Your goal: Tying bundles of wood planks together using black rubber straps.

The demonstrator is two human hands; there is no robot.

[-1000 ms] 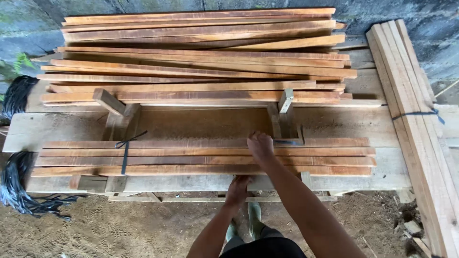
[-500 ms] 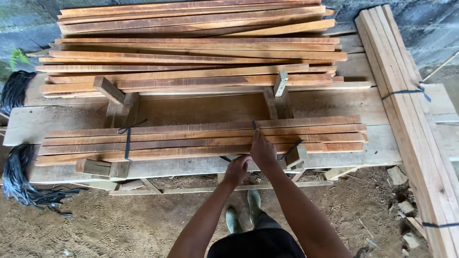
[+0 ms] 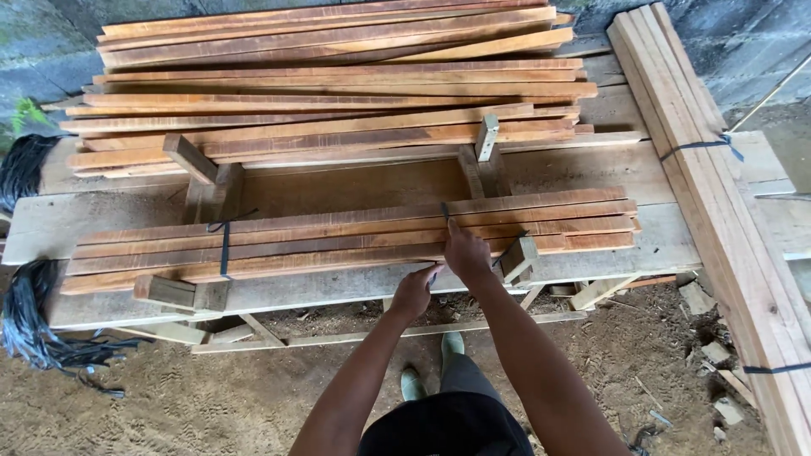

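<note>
An outdoor timber yard: stacked wooden slats (image 3: 338, 93) on a plank bench (image 3: 591, 169) over dirt ground (image 3: 169, 405)

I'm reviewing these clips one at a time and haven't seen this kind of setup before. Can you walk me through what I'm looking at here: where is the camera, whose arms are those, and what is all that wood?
There is no machine here. The one view comes from a camera worn on a person's head, looking down, so the two bare arms rising from the bottom edge are that person's own. In front of them is a rough plank workbench. Across it lies a bundle of long wooden slats, tied near its left end with a black strap. The right hand rests on the bundle at a second black strap, and the left hand sits at the bundle's near edge, seemingly pinching that strap. Behind is a loose pile of slats; on the right, another strapped bundle. Spare black straps hang at the left.
</note>
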